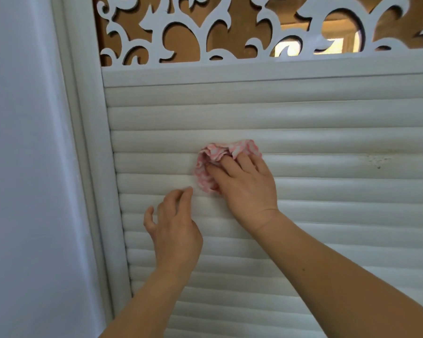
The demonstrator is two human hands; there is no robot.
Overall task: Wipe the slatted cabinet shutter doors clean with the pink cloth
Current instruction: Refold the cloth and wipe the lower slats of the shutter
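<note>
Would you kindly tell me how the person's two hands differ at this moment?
The right hand presses the pink cloth against the slatted shutter door; the left hand holds nothing. The right hand's fingers lie flat on the cloth, while the left hand's are loosely curled, fingertips near a slat. The right hand sits higher on the door, the left lower and nearer the frame. Both are bare and raised to the same door.

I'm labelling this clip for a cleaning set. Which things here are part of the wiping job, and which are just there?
Part of the job:
- pink cloth, pressed to the slats by the right hand
- slatted shutter door
- left hand, fingers on a slat

Just there:
- white carved fretwork panel above
- white frame post
- wall
- small marks on a slat
</note>
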